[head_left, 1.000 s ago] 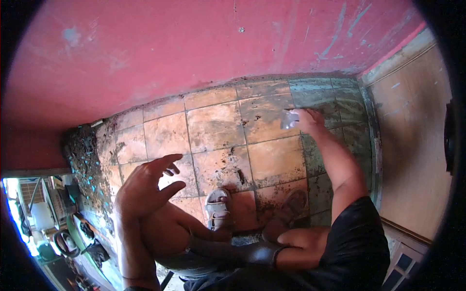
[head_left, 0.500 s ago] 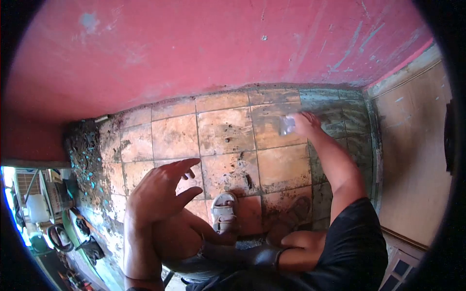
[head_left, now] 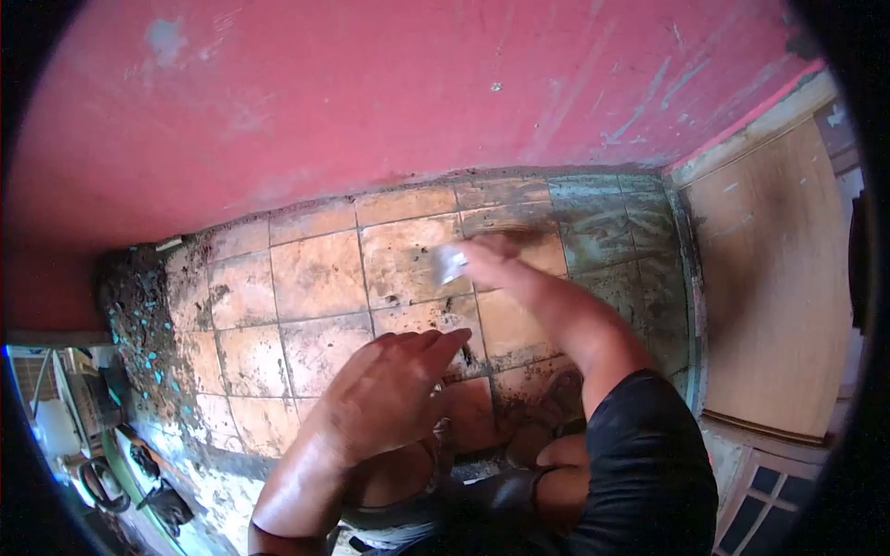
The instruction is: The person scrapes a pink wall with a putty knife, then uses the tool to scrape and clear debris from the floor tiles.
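My right hand (head_left: 493,261) reaches forward over the tiled floor (head_left: 318,280) with its fingers wrapped around a flat, silvery scraper (head_left: 450,265). Motion blurs the scraper, and its broad end points left, close over an orange tile scattered with dark crumbs. Nearer to me, my left hand (head_left: 387,394) hovers in front of my knees with nothing in it. Its fingers are stretched out to the right, and the thumb is mostly hidden.
A pink wall (head_left: 371,102) borders the floor at the back. Dark debris with turquoise chips (head_left: 144,324) lies heaped at the left. At the right stands a wooden door (head_left: 769,278). My sandalled feet rest below my hands.
My right hand has swept left across the tiles with the scraper. My left hand has moved right and slightly down, fingers still extended. The view has shifted a little.
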Demonstrator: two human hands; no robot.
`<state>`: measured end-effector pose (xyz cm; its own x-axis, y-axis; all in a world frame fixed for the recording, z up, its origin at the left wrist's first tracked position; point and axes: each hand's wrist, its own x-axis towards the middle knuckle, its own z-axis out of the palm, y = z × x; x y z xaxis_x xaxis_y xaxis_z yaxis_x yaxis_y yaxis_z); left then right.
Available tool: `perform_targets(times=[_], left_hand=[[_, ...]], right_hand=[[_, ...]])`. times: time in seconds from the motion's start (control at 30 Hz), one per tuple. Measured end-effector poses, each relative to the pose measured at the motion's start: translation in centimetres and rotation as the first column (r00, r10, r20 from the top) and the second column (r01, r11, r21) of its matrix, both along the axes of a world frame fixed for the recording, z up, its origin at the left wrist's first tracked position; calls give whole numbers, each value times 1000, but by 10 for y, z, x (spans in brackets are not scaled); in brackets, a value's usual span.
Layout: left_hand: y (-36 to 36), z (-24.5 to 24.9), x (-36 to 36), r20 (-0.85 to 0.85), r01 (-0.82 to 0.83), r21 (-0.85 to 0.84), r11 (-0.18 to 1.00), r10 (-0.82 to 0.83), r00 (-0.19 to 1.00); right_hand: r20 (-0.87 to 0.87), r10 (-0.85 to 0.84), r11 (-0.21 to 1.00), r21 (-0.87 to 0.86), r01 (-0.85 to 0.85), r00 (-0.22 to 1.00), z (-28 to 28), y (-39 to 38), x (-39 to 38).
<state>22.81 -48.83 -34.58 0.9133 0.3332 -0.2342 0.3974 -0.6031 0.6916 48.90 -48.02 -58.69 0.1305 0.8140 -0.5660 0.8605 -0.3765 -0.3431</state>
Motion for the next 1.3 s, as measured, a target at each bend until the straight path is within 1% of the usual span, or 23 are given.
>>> perform_targets(times=[0.03,0.07,0.1,0.17,0.23,0.27,0.37,0.43,0.5,0.53,0.63,0.73,0.83,0.93,0.97,1.07,1.1,1.13,1.17,1.2,1.23,1.27,1.3], left_hand=[[0,-1,-2,10,-2,-4,1000,2,1000],[1,-2,-1,18,6,-13,1000,-6,1000],[1,-2,1,23,35,-21,999,-34,999],[-2,-8,7,73,45,-6,999,-44,996],[-3,-15,19,104,68,49,996,-73,992],[1,-9,29,59,117,-54,992,-114,992],[2,-2,53,46,233,82,969,-237,970],[0,10,64,-11,266,156,951,-268,963],[-5,13,66,-95,302,229,925,-287,953],[-2,16,68,-149,340,188,921,-316,937],[2,-7,85,-191,317,114,942,-292,937],[-5,-51,92,-170,263,250,932,-225,959],[-17,-61,104,-353,355,64,933,-312,882],[-22,-65,124,-127,301,106,948,-287,949],[-24,-68,130,-121,295,99,950,-282,952],[-24,-76,133,-153,301,106,948,-283,947],[-23,-78,129,-187,312,121,942,-287,939],[-22,-79,126,-219,319,138,938,-286,933],[-22,-79,121,-215,299,142,943,-266,940],[-23,-79,115,-209,282,148,948,-249,946],[-23,-79,111,-202,268,153,951,-236,951],[-25,-80,109,-197,269,177,947,-234,952],[-26,-82,109,-190,267,202,942,-229,955]], right_hand=[[78,117,977,171,-129,990,-16,-9,35],[230,124,992,-15,-124,965,-21,-12,71],[260,101,992,47,-117,960,12,-32,94],[423,63,998,-24,-58,904,23,-60,149],[468,-28,999,50,5,883,42,-90,183],[485,-51,999,37,38,873,50,-97,197],[510,-107,992,-9,129,854,52,-113,223],[509,-121,987,-32,159,852,40,-113,236],[469,-104,988,-53,146,877,20,-109,243],[446,-105,987,-63,148,889,14,-106,243],[367,-113,986,-75,150,923,-14,-99,244],[317,-82,993,-58,105,945,-30,-76,239],[205,15,995,-102,6,979,-36,-28,202],[151,118,992,-56,-111,981,-48,22,125],[147,163,987,-25,-161,976,-52,30,109],[15,188,973,131,-188,982,-32,40,108],[-195,83,974,225,-38,977,-56,32,132],[-294,39,965,258,40,955,-88,24,168],[13,32,990,140,-34,999,-25,18,185],[76,-27,994,103,19,997,-17,10,210],[231,-30,998,54,18,973,-3,-2,230],[227,-34,998,-40,44,973,-11,-15,253],[231,-47,998,-25,54,972,-22,-20,249]])
